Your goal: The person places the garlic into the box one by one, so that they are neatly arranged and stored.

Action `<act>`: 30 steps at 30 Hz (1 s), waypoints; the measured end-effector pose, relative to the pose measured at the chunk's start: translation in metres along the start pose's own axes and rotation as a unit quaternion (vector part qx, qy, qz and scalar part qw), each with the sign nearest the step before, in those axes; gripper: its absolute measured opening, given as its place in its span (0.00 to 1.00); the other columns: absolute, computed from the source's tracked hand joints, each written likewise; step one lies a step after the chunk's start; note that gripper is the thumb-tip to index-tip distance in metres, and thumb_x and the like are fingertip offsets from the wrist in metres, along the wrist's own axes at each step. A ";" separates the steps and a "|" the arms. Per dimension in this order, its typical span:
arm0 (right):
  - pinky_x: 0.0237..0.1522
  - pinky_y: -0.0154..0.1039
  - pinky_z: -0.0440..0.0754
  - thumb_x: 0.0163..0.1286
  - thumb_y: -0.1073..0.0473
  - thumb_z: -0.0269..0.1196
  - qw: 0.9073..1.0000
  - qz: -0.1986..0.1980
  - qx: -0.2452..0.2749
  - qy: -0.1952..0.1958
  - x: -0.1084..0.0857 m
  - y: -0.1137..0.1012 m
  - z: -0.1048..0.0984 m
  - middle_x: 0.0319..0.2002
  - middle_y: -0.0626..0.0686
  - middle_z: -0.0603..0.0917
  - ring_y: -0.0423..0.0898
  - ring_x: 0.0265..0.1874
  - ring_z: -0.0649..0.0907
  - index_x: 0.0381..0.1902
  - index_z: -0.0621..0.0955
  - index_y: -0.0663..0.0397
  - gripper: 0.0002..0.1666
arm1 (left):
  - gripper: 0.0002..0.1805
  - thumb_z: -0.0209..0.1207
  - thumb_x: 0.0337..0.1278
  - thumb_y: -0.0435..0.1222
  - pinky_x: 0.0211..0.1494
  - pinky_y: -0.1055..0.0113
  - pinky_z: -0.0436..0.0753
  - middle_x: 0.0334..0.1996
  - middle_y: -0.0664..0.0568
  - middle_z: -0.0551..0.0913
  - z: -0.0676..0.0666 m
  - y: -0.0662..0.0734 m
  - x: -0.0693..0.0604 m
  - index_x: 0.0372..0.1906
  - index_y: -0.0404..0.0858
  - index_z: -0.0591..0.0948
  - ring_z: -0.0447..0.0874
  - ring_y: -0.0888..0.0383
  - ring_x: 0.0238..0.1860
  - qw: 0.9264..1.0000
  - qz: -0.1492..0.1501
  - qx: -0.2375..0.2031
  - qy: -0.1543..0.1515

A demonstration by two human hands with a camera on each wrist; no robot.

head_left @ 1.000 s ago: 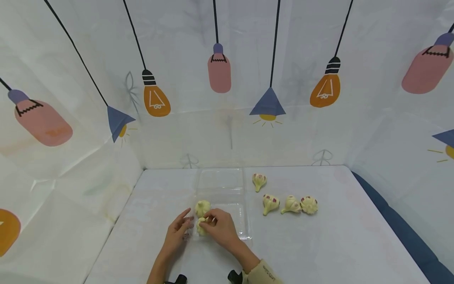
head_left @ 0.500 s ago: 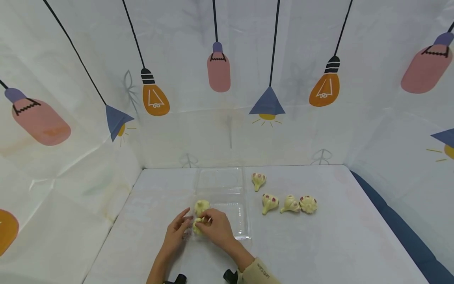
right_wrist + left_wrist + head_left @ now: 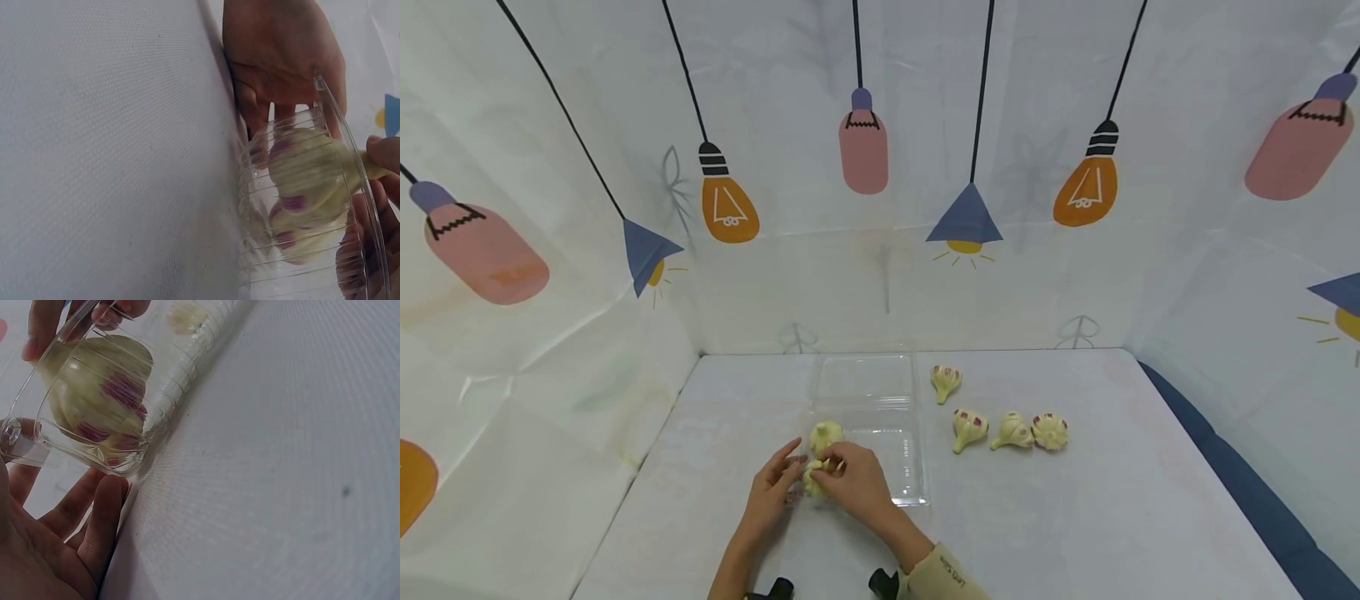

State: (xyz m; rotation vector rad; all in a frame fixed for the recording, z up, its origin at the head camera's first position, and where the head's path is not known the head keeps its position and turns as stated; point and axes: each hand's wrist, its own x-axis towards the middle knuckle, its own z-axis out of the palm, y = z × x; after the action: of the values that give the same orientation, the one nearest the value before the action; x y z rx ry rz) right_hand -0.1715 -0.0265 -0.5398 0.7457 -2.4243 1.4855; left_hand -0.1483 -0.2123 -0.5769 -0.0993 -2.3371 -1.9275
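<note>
My right hand (image 3: 859, 485) pinches the stem of a garlic bulb (image 3: 813, 480), pale yellow with purple patches. The bulb sits stem-up inside the near left corner of a clear plastic clamshell box (image 3: 904, 462). Through the box wall its purple-marked base shows in the left wrist view, where the bulb (image 3: 100, 387) stands close to the corner. Just behind it in the box is a second garlic bulb (image 3: 826, 436). My left hand (image 3: 771, 493) is at the box's left side, its loosely straight fingers (image 3: 103, 519) against the outer wall. Part of the held bulb is hidden behind my right fingers.
The box's lid (image 3: 865, 377) lies folded back toward the rear edge of the white table (image 3: 1060, 525). Right of the box are several more garlic bulbs: one at the back (image 3: 946, 383), the others in a row with this bulb (image 3: 970, 429) leftmost.
My right hand has shifted slightly left with the garlic bulb, bringing it nearer the box's left wall. The left hand has stayed almost still.
</note>
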 end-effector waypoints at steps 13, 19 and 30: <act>0.25 0.26 0.73 0.56 0.55 0.74 1.000 0.025 0.000 -0.013 -0.001 0.002 0.002 0.24 0.37 0.78 0.30 0.22 0.74 0.33 0.84 0.49 0.09 | 0.23 0.52 0.72 0.34 0.30 0.64 0.79 0.52 0.32 0.79 0.001 -0.004 -0.001 0.69 0.34 0.69 0.79 0.61 0.39 1.000 0.000 -0.002 0.001; 0.24 0.26 0.73 0.57 0.55 0.74 0.999 0.028 -0.011 -0.018 0.000 0.005 0.003 0.24 0.36 0.78 0.29 0.22 0.74 0.33 0.84 0.49 0.09 | 0.23 0.51 0.72 0.31 0.31 0.63 0.79 0.51 0.28 0.78 0.001 0.015 -0.003 0.68 0.28 0.68 0.79 0.60 0.39 1.000 -0.003 -0.008 -0.006; 0.24 0.27 0.73 0.58 0.53 0.73 0.999 0.041 -0.017 -0.029 0.001 0.005 0.003 0.24 0.35 0.78 0.30 0.22 0.74 0.33 0.84 0.47 0.08 | 0.24 0.51 0.71 0.30 0.31 0.63 0.79 0.50 0.30 0.79 0.003 0.028 -0.005 0.68 0.28 0.67 0.80 0.52 0.41 1.000 -0.023 0.000 -0.002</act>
State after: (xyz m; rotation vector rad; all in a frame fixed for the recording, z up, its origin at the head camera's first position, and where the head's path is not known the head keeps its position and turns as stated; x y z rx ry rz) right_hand -0.1744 -0.0275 -0.5449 0.6985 -2.5462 1.4671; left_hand -0.1401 -0.2041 -0.5507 -0.0508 -2.3624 -1.9493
